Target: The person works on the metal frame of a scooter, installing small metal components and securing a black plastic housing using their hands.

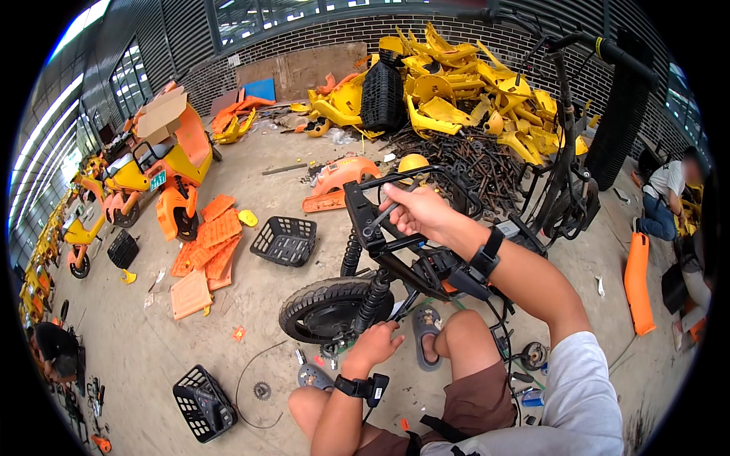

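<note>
My right hand point(417, 209) is closed on a dark metal tool point(381, 216), apparently a wrench, against the upper rear of a stripped black scooter frame point(357, 209). My left hand point(376, 342) hangs lower, beside the foot of a black coil shock point(374, 298), with its fingers loosely bent and apart and nothing visible in them. The rear wheel point(315, 308) with its black tyre lies behind that shock. The frame's handlebar stem point(563, 106) rises at the back right. My legs are bent below the frame, either side of my left forearm.
Black baskets point(205, 403) sit left. Orange panels point(205, 281) lie before yellow scooters point(182, 159). Yellow parts point(449, 83) and dark metal pieces point(487, 171) are piled behind. Co-workers point(661, 194) crouch at both edges; a long orange piece point(637, 281) lies right, small parts point(534, 356) below.
</note>
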`<action>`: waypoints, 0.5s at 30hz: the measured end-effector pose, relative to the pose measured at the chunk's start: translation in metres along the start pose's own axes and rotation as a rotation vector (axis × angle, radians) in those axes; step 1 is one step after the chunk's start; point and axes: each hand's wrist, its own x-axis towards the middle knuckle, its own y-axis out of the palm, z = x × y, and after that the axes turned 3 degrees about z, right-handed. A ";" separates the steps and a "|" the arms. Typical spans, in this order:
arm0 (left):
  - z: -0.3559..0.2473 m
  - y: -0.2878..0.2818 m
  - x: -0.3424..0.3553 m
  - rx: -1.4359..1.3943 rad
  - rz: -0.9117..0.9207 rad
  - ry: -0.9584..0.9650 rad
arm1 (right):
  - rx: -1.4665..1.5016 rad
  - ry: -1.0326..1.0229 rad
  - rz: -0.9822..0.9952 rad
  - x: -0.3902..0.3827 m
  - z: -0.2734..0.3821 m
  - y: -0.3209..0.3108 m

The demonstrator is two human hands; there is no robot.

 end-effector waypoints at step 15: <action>-0.002 -0.005 -0.012 0.019 -0.010 -0.035 | -0.086 0.099 -0.058 0.026 -0.011 -0.005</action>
